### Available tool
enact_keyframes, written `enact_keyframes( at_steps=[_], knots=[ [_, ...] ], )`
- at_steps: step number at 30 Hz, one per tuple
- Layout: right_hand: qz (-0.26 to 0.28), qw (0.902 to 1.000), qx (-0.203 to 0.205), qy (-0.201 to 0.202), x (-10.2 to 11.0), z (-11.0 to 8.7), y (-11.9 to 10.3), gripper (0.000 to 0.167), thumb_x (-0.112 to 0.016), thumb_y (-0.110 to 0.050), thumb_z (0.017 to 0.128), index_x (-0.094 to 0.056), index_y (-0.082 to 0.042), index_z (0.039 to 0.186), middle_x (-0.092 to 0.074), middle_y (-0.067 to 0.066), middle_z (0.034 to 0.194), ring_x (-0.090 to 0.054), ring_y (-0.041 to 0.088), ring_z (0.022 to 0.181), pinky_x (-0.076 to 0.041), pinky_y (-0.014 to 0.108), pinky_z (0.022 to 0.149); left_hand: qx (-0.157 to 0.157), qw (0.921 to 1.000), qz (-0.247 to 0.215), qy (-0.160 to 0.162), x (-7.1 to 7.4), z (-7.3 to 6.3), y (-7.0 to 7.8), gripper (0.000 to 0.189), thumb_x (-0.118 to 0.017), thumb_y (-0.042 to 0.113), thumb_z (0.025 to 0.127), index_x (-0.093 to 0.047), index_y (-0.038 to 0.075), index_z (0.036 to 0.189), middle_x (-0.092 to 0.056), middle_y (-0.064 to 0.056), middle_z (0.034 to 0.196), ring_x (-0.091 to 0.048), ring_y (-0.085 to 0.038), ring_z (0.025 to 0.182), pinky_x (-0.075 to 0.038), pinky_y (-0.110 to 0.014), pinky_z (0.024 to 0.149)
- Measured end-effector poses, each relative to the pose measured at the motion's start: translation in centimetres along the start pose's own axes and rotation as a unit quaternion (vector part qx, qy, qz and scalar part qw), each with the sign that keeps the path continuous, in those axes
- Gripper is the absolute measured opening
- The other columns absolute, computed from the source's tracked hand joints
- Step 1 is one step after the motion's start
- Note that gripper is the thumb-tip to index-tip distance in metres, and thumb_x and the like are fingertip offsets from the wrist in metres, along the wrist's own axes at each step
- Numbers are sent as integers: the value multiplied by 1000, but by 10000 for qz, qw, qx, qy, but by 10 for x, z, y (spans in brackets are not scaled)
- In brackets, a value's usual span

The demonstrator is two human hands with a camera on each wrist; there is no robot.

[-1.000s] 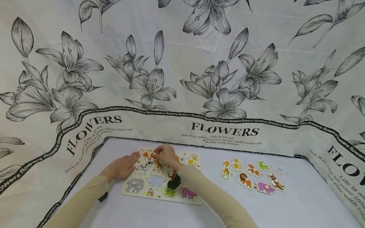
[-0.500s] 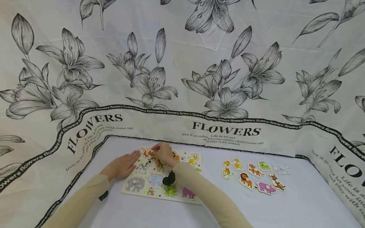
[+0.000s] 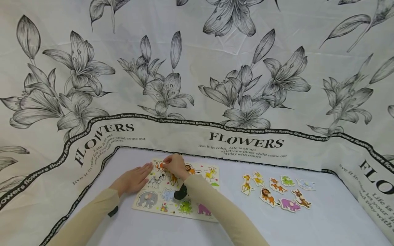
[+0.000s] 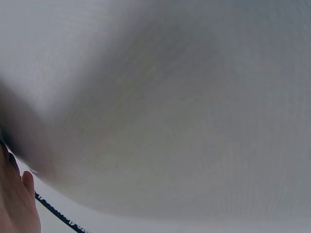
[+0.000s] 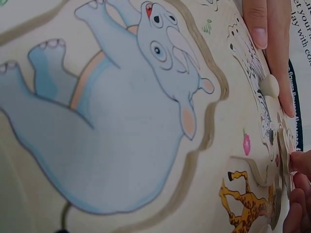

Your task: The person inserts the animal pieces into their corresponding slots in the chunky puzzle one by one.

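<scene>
Head view, right hand: the right hand (image 3: 176,166) pinches an orange animal piece (image 3: 160,166) — species hard to tell — over the upper left of the puzzle board (image 3: 135,206), left of the frame's centre.
Head view, left hand: the left hand (image 3: 134,180) lies with straight fingers on the board's left edge, grasping nothing.
Head view, loose pieces: a lion piece (image 3: 268,197), a purple hippo piece (image 3: 290,205) and others lie at the frame's lower right.
Head view, seating: best done, I judge, by matching outline to recess, then pressing level while the left hand steadies the board.
Head view, writing: the floral cloth (image 3: 166,135) reads "FLOWERS" and "Life is an art"; its black band repeats "flowers". No brand legible.
Left wrist view, lower left: part of the left hand, black band beside it, lettering too small; pale blur elsewhere.
Right wrist view, right edge: fingertips pinch the piece nearly edge-on — watch its far rim for tilt.
Right wrist view, elsewhere: rhino picture (image 5: 121,136) at centre left; "with" readable at upper right.
</scene>
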State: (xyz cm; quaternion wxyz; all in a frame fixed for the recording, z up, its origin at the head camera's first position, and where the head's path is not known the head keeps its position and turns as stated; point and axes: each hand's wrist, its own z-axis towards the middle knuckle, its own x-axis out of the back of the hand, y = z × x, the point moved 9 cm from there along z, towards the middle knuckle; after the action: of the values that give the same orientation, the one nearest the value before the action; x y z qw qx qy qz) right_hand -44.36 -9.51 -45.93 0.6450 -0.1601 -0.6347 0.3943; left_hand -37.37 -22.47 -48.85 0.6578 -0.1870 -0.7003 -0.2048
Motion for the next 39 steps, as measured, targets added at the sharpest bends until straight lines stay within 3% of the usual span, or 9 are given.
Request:
enact_keyframes(
  at_steps=[7,22,39],
  knots=[
    [-119,9999,-102,37,-2,1,-2,12,-72,-15,86,-75,-7,94,-72,5,86,-63,10,70,-51,20,60,-8,10000,-27,-8,1,1,0,55,-35,27,103,-28,-3,149,-25,-20,157,-27,-36,145,-29,-50,117],
    [-210,9994,108,258,-5,5,-4,10,-73,-17,85,-74,-8,90,-72,5,85,-65,12,72,-54,22,63,34,10000,-84,-22,3,2,0,55,-36,27,103,-28,-3,149,-25,-19,157,-27,-36,145,-29,-50,117],
    [-137,9999,-7,91,-11,1,-7,11,-71,-15,87,-75,-8,94,-73,6,89,-67,15,77,-55,24,66,-7,10000,10,-37,3,-1,2,54,-36,25,103,-28,-4,148,-26,-20,157,-27,-37,144,-30,-50,117]
  ],
)
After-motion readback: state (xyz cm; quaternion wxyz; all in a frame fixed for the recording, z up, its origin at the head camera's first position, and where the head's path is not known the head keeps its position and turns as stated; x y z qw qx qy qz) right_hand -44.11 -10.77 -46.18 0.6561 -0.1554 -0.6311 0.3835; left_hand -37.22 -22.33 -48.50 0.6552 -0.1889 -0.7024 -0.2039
